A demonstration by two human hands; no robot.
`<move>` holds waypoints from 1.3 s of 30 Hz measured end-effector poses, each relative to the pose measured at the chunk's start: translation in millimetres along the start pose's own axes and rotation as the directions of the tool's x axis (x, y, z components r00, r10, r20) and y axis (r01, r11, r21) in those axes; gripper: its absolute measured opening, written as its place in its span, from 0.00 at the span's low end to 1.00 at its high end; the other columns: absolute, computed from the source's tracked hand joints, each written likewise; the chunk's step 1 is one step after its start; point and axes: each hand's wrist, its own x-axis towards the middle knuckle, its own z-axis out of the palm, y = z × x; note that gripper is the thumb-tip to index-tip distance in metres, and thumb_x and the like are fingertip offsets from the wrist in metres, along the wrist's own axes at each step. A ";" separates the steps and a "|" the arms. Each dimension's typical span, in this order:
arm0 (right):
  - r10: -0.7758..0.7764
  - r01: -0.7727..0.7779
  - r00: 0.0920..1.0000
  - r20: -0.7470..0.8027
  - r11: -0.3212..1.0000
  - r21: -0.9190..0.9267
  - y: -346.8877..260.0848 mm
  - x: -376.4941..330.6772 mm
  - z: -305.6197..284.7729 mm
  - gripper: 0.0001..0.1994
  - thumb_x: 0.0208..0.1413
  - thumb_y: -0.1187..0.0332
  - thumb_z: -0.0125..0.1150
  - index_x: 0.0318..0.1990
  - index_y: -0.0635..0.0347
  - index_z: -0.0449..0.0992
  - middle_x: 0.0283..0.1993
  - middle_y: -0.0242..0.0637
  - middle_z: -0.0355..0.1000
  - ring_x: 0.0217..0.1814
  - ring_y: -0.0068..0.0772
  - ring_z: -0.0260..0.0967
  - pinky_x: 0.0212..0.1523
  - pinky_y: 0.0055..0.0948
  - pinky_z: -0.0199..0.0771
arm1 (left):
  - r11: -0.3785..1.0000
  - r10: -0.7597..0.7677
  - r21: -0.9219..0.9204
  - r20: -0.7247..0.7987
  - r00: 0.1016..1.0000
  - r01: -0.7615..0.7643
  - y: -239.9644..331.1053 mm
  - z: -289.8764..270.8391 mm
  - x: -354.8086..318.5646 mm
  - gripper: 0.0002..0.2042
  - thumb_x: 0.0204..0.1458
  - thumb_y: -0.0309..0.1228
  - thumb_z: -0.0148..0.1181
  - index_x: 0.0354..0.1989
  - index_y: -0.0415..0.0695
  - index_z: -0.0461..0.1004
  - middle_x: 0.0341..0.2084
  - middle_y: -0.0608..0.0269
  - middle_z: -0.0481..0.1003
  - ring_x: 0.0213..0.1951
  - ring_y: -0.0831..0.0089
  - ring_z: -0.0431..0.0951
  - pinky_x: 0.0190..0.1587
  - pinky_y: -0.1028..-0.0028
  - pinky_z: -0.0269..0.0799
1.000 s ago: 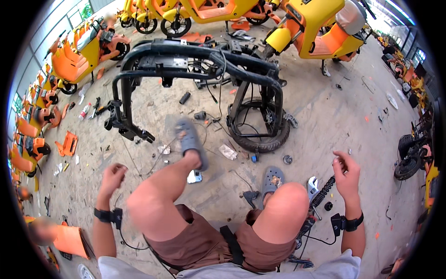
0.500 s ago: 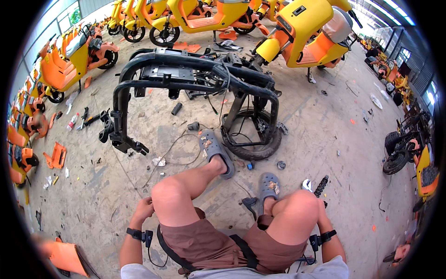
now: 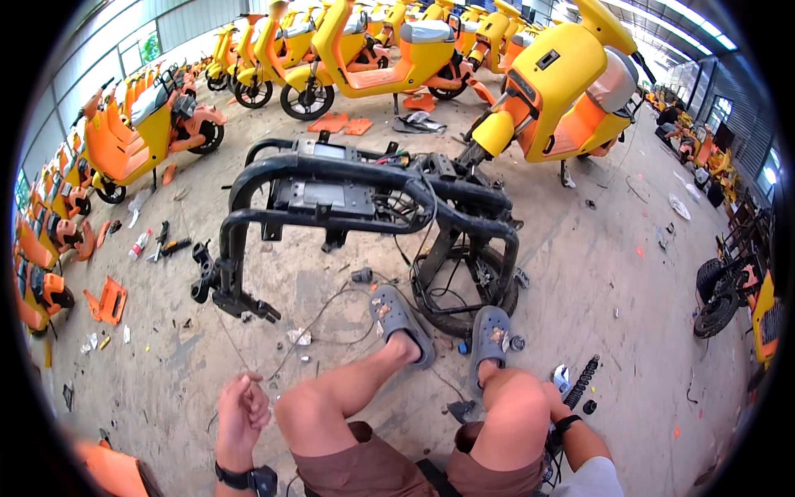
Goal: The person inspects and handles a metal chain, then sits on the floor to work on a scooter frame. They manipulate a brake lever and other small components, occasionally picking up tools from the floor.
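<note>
A black scooter frame [image 3: 331,178] stands tilted on the floor in front of me, with its wheel [image 3: 451,319] just past my shoes. My left hand [image 3: 243,407] is raised beside my left knee, its fingers curled and nothing visible in them. Beside my right knee, my right hand [image 3: 553,399] reaches down close to a silver wrench [image 3: 561,379]. The knee hides most of its fingers, so I cannot make out whether it grips anything. A black coil-spring shock absorber [image 3: 585,379] lies just right of the wrench.
A yellow scooter [image 3: 546,91] stands right behind the frame, and rows of others fill the back and left. Loose orange panels [image 3: 108,300], a plastic bottle [image 3: 139,244] and a looped cable [image 3: 331,338] lie on the concrete. A dismantled scooter [image 3: 729,290] is at far right.
My body leans forward and the view has tilted up. My left hand has lifted away from my knee. My right arm has come forward beside the right knee, toward the wrench.
</note>
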 end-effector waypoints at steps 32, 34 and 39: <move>0.403 -0.832 0.531 0.745 0.413 0.370 -224.0 -47.3 -167.8 0.22 0.50 0.44 0.58 0.37 0.54 0.75 0.29 0.29 0.69 0.30 0.32 0.59 0.37 0.32 0.63 | 0.755 -0.557 -0.307 0.168 0.813 0.580 -126.3 73.0 81.8 0.07 0.58 0.30 0.49 0.38 0.39 0.70 0.16 0.70 0.57 0.15 0.80 0.54 0.13 0.81 0.50; 0.428 -0.843 0.521 0.738 0.393 0.367 -230.1 -47.8 -170.3 0.22 0.50 0.44 0.58 0.36 0.55 0.75 0.28 0.30 0.69 0.30 0.32 0.59 0.37 0.32 0.63 | 0.788 -0.519 -0.277 0.178 0.836 0.549 -128.5 78.9 81.6 0.07 0.59 0.30 0.49 0.38 0.39 0.69 0.16 0.70 0.57 0.15 0.80 0.54 0.13 0.81 0.50; 0.438 -0.800 0.578 0.689 0.469 0.374 -228.6 -60.5 -163.5 0.22 0.51 0.45 0.58 0.35 0.56 0.75 0.28 0.31 0.69 0.30 0.33 0.59 0.37 0.33 0.64 | 0.883 -0.407 -0.197 0.132 0.904 0.427 -145.8 94.4 76.3 0.07 0.59 0.31 0.49 0.38 0.40 0.68 0.17 0.69 0.59 0.16 0.80 0.55 0.15 0.81 0.50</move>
